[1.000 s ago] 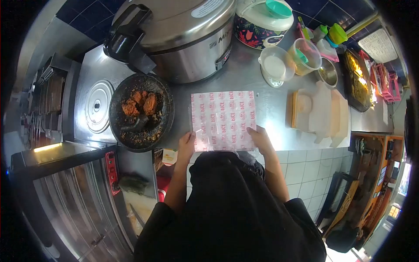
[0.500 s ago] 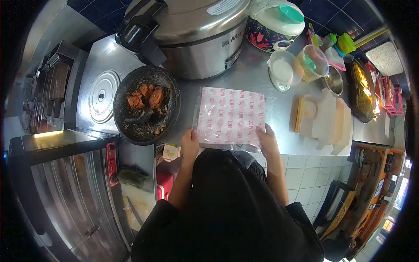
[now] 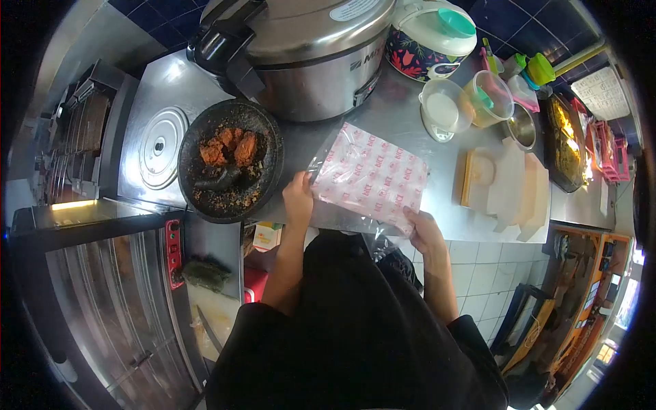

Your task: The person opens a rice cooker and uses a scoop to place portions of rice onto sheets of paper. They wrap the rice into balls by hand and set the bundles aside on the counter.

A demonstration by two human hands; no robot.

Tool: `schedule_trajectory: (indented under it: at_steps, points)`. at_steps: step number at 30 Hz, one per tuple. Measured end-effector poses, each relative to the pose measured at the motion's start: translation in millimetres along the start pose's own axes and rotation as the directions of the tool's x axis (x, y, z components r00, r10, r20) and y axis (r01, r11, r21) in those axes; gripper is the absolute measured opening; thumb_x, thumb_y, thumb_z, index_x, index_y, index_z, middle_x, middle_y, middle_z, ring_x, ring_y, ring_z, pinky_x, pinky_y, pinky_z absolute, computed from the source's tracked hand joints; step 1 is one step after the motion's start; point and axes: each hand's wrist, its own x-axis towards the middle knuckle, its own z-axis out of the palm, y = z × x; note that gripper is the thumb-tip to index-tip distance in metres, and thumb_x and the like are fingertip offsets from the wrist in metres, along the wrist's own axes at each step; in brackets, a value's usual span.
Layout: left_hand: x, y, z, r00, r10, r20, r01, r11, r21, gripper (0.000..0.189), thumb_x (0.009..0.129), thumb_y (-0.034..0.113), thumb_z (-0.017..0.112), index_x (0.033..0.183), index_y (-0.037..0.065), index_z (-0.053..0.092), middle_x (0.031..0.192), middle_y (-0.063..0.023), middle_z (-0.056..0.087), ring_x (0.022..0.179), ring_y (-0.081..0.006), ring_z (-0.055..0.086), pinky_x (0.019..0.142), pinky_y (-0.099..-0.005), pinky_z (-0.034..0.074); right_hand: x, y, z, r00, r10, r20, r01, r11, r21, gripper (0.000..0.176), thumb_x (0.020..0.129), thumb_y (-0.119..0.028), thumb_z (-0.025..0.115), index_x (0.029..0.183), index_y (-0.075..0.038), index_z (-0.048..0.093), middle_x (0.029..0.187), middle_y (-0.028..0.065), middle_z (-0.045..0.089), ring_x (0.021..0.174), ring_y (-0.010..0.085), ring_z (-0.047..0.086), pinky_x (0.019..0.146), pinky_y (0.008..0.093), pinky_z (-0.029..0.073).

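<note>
Between my hands is a clear plastic packet of white wrapping paper with red print, tilted over the steel counter. My left hand pinches the packet's left edge. At its lower right corner, my right hand grips it with the thumb on top. Loose clear plastic hangs below the paper near my apron. To the left sits a dark stone mortar holding pieces of reddish-brown fried meat, crumbs and a dark pestle.
A large steel rice cooker stands behind the mortar, with a floral-patterned cooker beside it. Plastic tubs, a steel bowl and paper food trays occupy the right side. A glass-fronted cabinet is at lower left.
The paper packet has turned clockwise, its left edge rising and its right side dropping. My left hand has moved up, and my right hand slightly down and to the right.
</note>
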Motion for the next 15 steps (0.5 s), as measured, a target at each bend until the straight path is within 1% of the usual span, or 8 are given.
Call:
schedule_trajectory:
  at_steps: [2, 4, 6, 8, 10, 11, 14, 15]
  points:
    - [17, -10, 6, 0.913, 0.383, -0.142, -0.366, 0.922, 0.129, 0.012, 0.097, 0.004, 0.057, 0.106, 0.000, 0.065, 0.089, -0.0188, 0.071, 0.079, -0.0407, 0.069, 0.066, -0.0459, 0.054, -1, 4, -13, 0.999, 0.037, -0.016, -0.037, 0.999, 0.009, 0.042, 0.101, -0.009, 0.060, 0.132, 0.017, 0.050, 0.125, 0.0209, 0.064, 0.108, 0.0278, 0.067, 0.093, 0.0364, 0.057]
    - [30, -24, 7, 0.902, 0.412, -0.131, -0.394, 0.908, 0.140, 0.013, 0.098, 0.003, 0.055, 0.107, 0.000, 0.064, 0.087, -0.0179, 0.071, 0.078, -0.0405, 0.069, 0.065, -0.0464, 0.054, -9, 4, -47, 0.988, 0.110, -0.111, -0.104, 0.993, 0.056, 0.046, 0.095, -0.011, 0.068, 0.132, 0.011, 0.055, 0.121, 0.0196, 0.067, 0.108, 0.0297, 0.067, 0.094, 0.0376, 0.055]
    - [34, -38, 15, 0.897, 0.425, -0.123, -0.406, 0.901, 0.154, 0.015, 0.099, 0.003, 0.052, 0.108, 0.000, 0.062, 0.085, -0.0170, 0.071, 0.076, -0.0402, 0.068, 0.065, -0.0468, 0.054, -78, -23, -46, 0.936, -0.351, 0.010, 0.280, 0.730, -0.623, 0.051, 0.085, -0.014, 0.077, 0.130, 0.003, 0.060, 0.119, 0.0197, 0.069, 0.114, 0.0315, 0.065, 0.097, 0.0392, 0.054]
    - [31, -50, 21, 0.985, 0.096, 0.141, -0.118, 0.981, 0.153, 0.016, 0.103, 0.010, 0.049, 0.106, 0.000, 0.061, 0.086, -0.0182, 0.071, 0.079, -0.0431, 0.068, 0.069, -0.0493, 0.054, -121, -60, -14, 0.933, -0.307, -0.189, 0.211, 0.890, -0.404, 0.022, 0.092, -0.017, 0.069, 0.106, 0.000, 0.067, 0.095, 0.0062, 0.068, 0.081, 0.0140, 0.066, 0.066, 0.0276, 0.051]
    - [32, -47, 17, 0.990, -0.022, 0.138, 0.004, 0.992, 0.130, 0.018, 0.104, 0.014, 0.048, 0.106, 0.001, 0.061, 0.085, -0.0189, 0.071, 0.078, -0.0416, 0.069, 0.068, -0.0488, 0.054, -143, -70, -34, 0.856, -0.510, -0.078, 0.445, 0.806, -0.391, 0.023, 0.090, -0.015, 0.067, 0.106, 0.002, 0.066, 0.096, 0.0091, 0.068, 0.077, 0.0163, 0.065, 0.064, 0.0306, 0.053]
    - [33, -44, 16, 0.980, -0.138, 0.143, 0.123, 0.987, 0.106, 0.021, 0.106, 0.018, 0.048, 0.106, 0.001, 0.061, 0.084, -0.0196, 0.070, 0.077, -0.0400, 0.070, 0.066, -0.0482, 0.054, -155, -71, -76, 0.818, -0.541, -0.195, 0.425, 0.798, -0.428, 0.031, 0.089, -0.015, 0.066, 0.113, 0.005, 0.064, 0.099, 0.0119, 0.069, 0.078, 0.0180, 0.066, 0.065, 0.0323, 0.055]
    - [31, -61, 21, 0.985, 0.170, 0.036, -0.174, 0.946, 0.274, 0.025, 0.107, 0.023, 0.047, 0.107, 0.001, 0.061, 0.079, -0.0198, 0.068, 0.072, -0.0319, 0.071, 0.056, -0.0440, 0.053, -206, -109, -57, 0.733, -0.647, -0.210, 0.610, 0.762, -0.219, 0.044, 0.086, -0.015, 0.068, 0.121, 0.009, 0.060, 0.104, 0.0164, 0.070, 0.082, 0.0222, 0.070, 0.071, 0.0350, 0.059]
    - [24, -47, 18, 0.997, 0.053, 0.062, -0.065, 0.974, 0.216, 0.025, 0.106, 0.024, 0.049, 0.099, 0.002, 0.059, 0.081, -0.0212, 0.068, 0.076, -0.0320, 0.072, 0.063, -0.0480, 0.051, -213, -115, -83, 0.708, -0.675, -0.207, 0.637, 0.737, -0.223, 0.041, 0.086, -0.016, 0.068, 0.118, 0.009, 0.061, 0.104, 0.0172, 0.070, 0.083, 0.0232, 0.071, 0.073, 0.0352, 0.060]
